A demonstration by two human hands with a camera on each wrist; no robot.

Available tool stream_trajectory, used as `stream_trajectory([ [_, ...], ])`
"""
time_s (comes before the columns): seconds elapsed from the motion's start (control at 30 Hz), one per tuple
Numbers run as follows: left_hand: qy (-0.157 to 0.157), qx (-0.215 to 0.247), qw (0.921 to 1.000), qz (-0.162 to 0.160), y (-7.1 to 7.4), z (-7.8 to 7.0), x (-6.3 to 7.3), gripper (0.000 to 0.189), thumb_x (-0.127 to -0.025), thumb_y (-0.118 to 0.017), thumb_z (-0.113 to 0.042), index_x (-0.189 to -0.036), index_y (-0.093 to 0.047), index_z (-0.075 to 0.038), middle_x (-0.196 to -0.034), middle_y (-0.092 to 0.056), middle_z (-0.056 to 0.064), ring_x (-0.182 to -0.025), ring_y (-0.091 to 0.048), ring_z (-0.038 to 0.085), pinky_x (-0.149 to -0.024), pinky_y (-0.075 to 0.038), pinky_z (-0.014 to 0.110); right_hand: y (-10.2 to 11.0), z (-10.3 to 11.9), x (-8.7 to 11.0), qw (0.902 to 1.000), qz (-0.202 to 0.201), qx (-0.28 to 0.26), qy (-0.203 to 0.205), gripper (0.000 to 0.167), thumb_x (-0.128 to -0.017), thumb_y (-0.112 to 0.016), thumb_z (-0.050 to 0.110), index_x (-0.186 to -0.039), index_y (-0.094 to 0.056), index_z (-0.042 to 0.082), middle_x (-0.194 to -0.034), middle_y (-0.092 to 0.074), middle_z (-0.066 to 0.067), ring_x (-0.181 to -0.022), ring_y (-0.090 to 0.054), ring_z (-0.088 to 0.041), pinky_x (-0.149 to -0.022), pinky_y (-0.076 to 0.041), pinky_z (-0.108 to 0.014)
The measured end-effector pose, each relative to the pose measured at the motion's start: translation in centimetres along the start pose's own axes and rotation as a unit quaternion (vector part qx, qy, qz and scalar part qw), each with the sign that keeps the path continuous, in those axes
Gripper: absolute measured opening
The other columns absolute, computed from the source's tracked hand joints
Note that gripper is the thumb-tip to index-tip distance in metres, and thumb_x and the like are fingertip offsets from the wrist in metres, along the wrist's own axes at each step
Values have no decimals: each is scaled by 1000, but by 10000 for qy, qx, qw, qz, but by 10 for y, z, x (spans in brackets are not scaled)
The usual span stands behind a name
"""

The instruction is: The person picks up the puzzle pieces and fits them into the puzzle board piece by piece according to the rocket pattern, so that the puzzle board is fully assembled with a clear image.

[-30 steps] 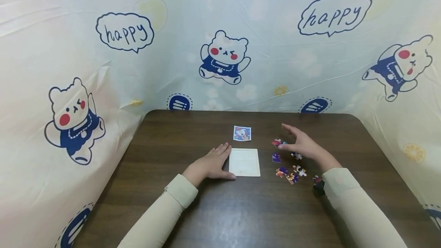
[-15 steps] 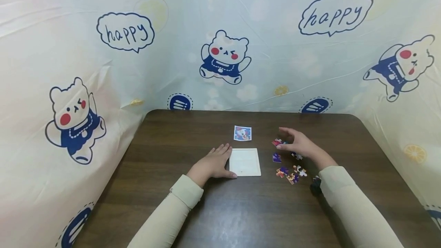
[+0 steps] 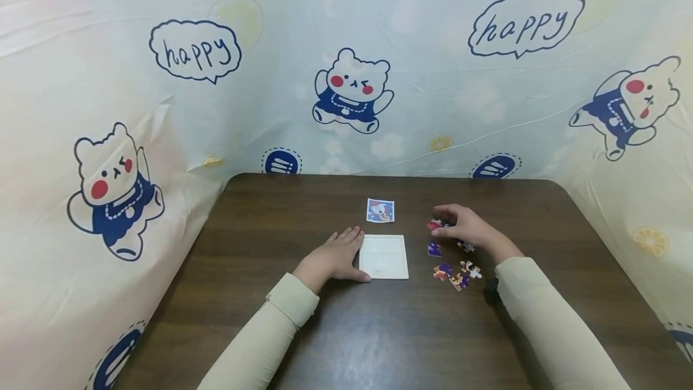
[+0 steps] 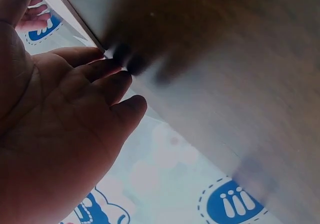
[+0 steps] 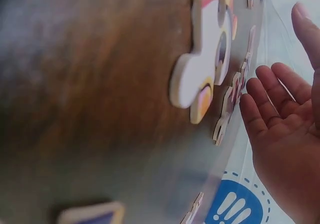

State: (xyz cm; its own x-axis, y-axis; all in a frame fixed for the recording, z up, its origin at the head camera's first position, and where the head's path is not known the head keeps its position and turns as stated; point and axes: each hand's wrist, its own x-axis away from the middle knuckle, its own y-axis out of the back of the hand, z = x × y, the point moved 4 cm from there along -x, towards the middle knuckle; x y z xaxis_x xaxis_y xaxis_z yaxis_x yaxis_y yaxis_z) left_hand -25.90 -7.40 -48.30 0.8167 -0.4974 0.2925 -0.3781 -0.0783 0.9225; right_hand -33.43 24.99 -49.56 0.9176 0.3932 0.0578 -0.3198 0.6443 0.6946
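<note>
pale cloth (image 3: 249, 119) printed with bears and "happy" bubbles closes off the far, left and right sides of a brown wooden bench (image 3: 254, 227). much around the right hand (image 3: 470, 227) is hard to make out: it partly covers the far cluster of puzzle pieces (image 3: 435, 225), and whether its fingertips touch them cannot be told. a white piece (image 3: 465, 246) is half hidden beneath it, and a dark object (image 3: 491, 291) is mostly covered by the right sleeve (image 3: 557, 318). in the right wrist view a near piece (image 5: 92, 214) is blurred and cut off by the frame edge.

a shallow white tray (image 3: 383, 257) lies flat between the hands, with a small picture card (image 3: 381, 211) just beyond its far side. to the tray's right lie a purple piece (image 3: 434, 249) and, nearer, a loose group of orange, purple and white pieces (image 3: 459, 281).

the left hand (image 3: 337, 257) lies low along the tray's left edge, fingers spread toward the far side, thumb by the near left corner, its grip wide and holding nothing. the right hand reaches in from the near right, fingers gently bent, thumb well apart, its grip wide and likewise bare
</note>
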Motion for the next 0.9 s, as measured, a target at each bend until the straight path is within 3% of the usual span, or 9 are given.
stream_trajectory([
  [0.37, 32, 72, 10000, 32, 0, 1, -1, 110, -79, -74, -62, -157, -23, -3, -163, -18, 15, -150, -14, 31, -119, -16, 51, -1, -4, -12, 9989, 73, 429, -165, 59, -84, -80, 36, -131, -61, 5, -120, -60, -12, -107, -56, -29, -95, -48, -48],
  [0.6, 69, 28, 9999, 90, -1, 1, -2, 110, -79, -73, -63, -157, -21, -4, -164, -17, 14, -151, -13, 31, -120, -15, 50, -4, -1, -19, 9965, 40, 826, 96, 43, -84, -81, 24, -119, -68, 2, -110, -61, -12, -97, -57, -27, -87, -49, -45],
  [0.9, -3, 108, 9999, 65, 1, -1, -1, 110, -80, -73, -62, -157, -22, -3, -163, -17, 16, -150, -13, 32, -119, -16, 51, -5, 2, -22, 9975, 19, 705, -87, 28, -83, -83, 17, -104, -70, 3, -100, -62, -10, -89, -55, -24, -81, -48, -40],
])
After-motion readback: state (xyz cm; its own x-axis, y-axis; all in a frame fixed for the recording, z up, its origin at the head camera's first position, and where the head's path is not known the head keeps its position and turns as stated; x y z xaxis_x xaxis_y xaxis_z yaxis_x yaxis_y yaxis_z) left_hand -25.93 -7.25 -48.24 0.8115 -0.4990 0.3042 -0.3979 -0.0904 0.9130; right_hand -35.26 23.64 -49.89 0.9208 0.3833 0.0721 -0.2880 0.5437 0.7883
